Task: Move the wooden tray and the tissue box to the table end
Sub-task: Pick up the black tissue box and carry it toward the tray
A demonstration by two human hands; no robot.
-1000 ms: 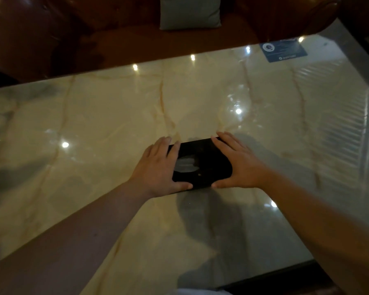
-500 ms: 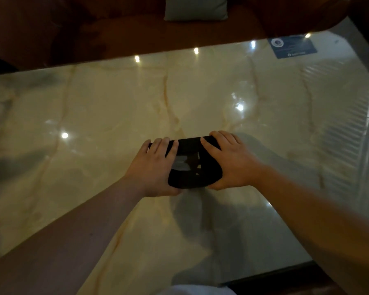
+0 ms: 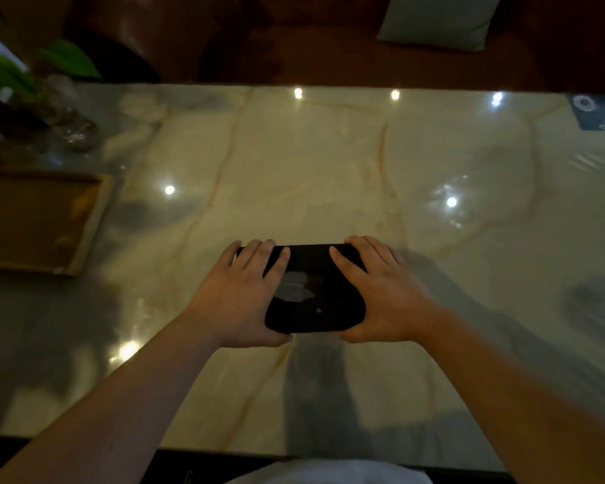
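A black tissue box (image 3: pixel 323 270) with white tissue showing at its top slot lies on the marble table (image 3: pixel 311 176), in the middle near me. My left hand (image 3: pixel 240 298) grips its left end and my right hand (image 3: pixel 385 295) grips its right end. A shallow wooden tray (image 3: pixel 39 218) rests on the table at the left edge of view, well apart from both hands.
A plant with green leaves in a glass vase (image 3: pixel 60 106) stands behind the tray at the far left. A blue card (image 3: pixel 598 111) lies at the far right. A brown sofa with a grey cushion (image 3: pixel 437 20) runs along the table's far side.
My view has swung to the left with both hands holding the tissue box, which has travelled left along the table. The wooden tray and the plant have come into view.
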